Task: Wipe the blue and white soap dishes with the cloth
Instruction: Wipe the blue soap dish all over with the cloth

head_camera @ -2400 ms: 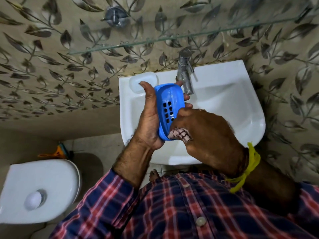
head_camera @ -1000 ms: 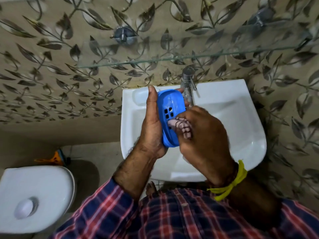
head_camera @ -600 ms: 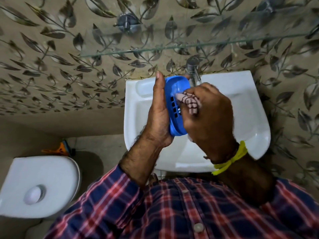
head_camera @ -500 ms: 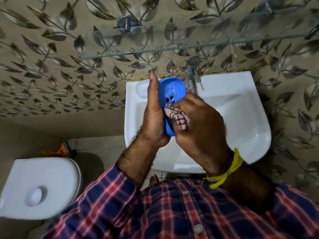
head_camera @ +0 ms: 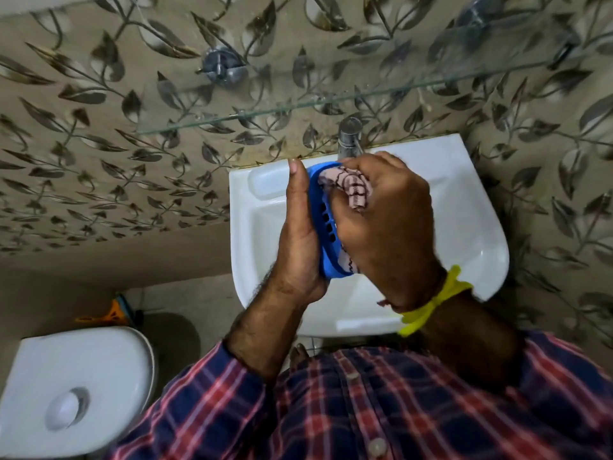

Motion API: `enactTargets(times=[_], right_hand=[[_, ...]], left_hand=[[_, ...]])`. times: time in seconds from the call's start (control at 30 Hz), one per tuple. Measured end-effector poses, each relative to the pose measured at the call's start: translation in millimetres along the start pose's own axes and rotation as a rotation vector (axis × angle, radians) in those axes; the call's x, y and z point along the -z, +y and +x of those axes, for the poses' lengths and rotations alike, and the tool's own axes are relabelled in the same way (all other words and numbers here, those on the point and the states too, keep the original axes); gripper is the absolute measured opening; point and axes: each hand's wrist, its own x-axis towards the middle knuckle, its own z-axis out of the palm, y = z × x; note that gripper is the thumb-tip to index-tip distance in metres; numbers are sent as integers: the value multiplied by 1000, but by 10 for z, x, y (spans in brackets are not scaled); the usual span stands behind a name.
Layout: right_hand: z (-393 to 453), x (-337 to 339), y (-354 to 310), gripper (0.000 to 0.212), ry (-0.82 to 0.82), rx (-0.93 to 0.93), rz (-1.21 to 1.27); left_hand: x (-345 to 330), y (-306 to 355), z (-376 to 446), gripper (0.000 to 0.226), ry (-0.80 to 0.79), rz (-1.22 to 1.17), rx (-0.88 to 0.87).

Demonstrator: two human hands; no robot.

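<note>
Since half a second ago the right hand [head_camera: 384, 224] has slid the cloth [head_camera: 351, 189] up from the middle of the blue soap dish [head_camera: 323, 224] to its far end, and the dish has turned more edge-on to the camera.

Nearest the camera is the person's red and navy checked shirt [head_camera: 365, 410], with both forearms reaching forward from it. A yellow band [head_camera: 431, 300] is tied round the right wrist. To the left, low down, sits a white toilet cistern lid [head_camera: 76, 386] with a round flush button.

Over the white washbasin [head_camera: 464, 227] the left hand [head_camera: 298, 237] holds the blue soap dish upright on its long edge, its grip closed round the back of the dish with the thumb straight along the rim. The right hand's grip is clenched on the pink checked cloth, pressing it into the dish's upper inside; another bit of cloth shows at the dish's lower end. A row of drain slots shows between them.

Further back, the white soap dish [head_camera: 265, 182] rests on the basin's rear left corner, partly hidden by the left thumb. Behind stands the steel tap [head_camera: 348, 136], then a glass shelf [head_camera: 298, 107] on the leaf-patterned wall tiles [head_camera: 99, 144].
</note>
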Motion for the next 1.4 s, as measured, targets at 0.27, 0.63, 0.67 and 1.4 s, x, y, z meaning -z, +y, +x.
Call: enactTargets(times=[0.27,0.63,0.67,1.4], right_hand=[[-27,-25,37,18,-57,120,-52],[-102,-41,19,17,-207,189,-62],[-127,-13,35,19,-211,177,-95],[22,212,248,13,0,44,5]], left_hand=[[29,-44,0,71,-44,-45,9],[89,-87,-38,74,-9,-108,56],[98,-90,-41,75,-4,-104,60],[181,-35,-3,75,33,-77,78]])
